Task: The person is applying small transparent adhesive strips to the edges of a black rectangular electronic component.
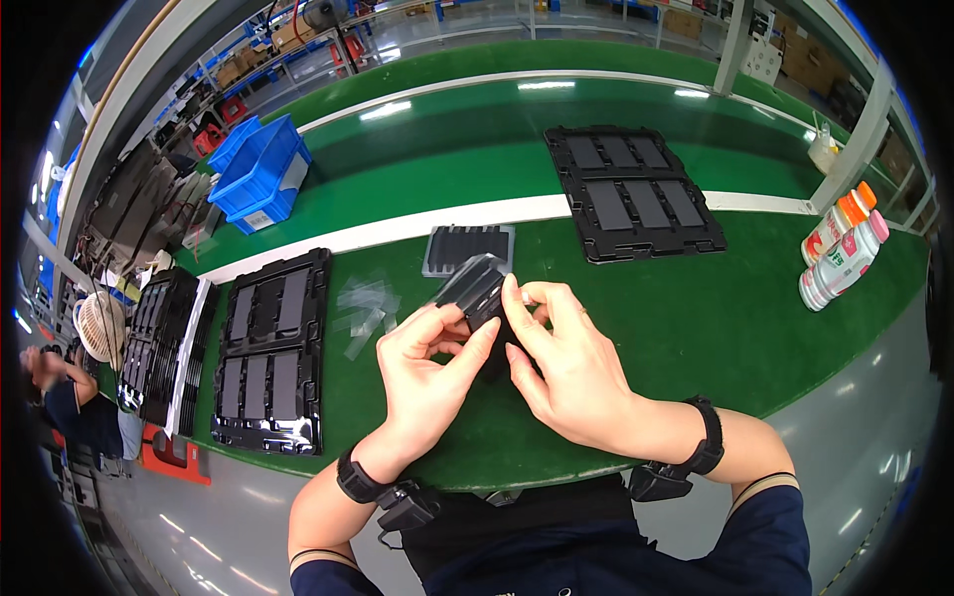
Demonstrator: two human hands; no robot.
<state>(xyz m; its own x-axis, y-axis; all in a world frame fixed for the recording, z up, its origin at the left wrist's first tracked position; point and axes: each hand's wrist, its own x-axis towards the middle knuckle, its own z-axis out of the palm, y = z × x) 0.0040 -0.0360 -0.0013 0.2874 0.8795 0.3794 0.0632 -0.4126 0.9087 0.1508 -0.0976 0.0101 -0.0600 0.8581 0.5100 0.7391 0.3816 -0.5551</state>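
Above the green bench I hold a small dark flat panel [479, 307] with a glossy, see-through film [467, 278] at its far end. My left hand [427, 368] grips the panel from the left between thumb and curled fingers. At its right edge, my right hand [568, 358] is closed, with the index fingertip against the piece; the exact pinch is partly hidden. Just beyond my hands lies a shallow clear tray [434, 260] holding a row of dark strips. Loose clear film pieces [366, 310] are scattered left of my left hand.
Black moulded trays with dark panels lie at left [260, 387] and far right [651, 204]. More black trays [159, 343] are stacked at the left edge. Blue bins [263, 174] stand far left, two bottles [840, 258] at right. Another person [84, 397] is beyond the left edge.
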